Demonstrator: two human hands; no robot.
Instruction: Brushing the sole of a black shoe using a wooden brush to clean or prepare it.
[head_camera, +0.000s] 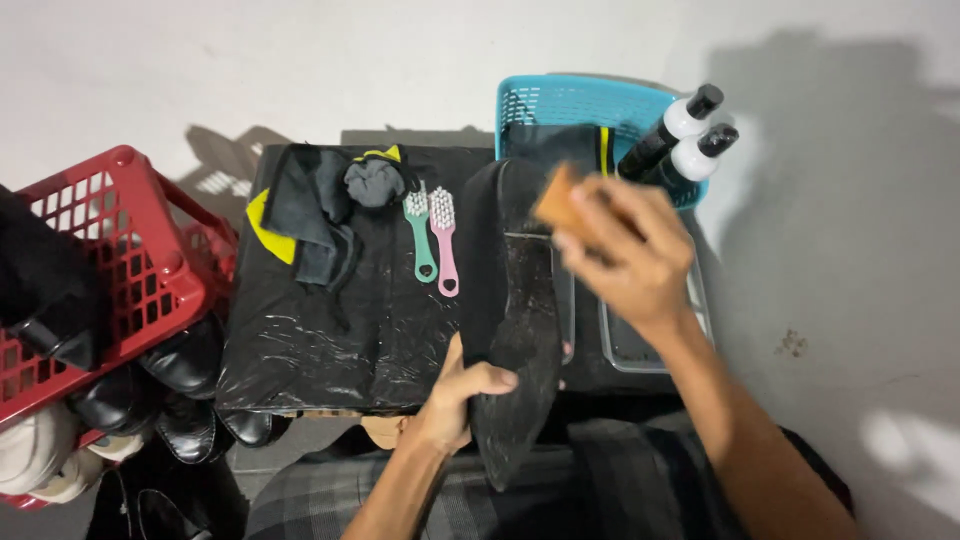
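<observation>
Holding a black shoe (515, 330) sole-up at the tabletop's (300, 350) near edge.

The left hand (452, 395) is closed round the shoe's near end, while the right hand (625, 255) is curled around a blurred brown block (557, 200) over its far end. Green and pink brushes (432, 235) lie just left of it; a teal basket (560, 105) and two bottles (685, 135) sit at the far right corner.

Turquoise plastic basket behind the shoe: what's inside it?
The turquoise plastic basket holds a dark folded cloth with a yellow stripe and two black-capped white bottles leaning at its right corner. The right hand and black shoe cover its lower part.
</observation>
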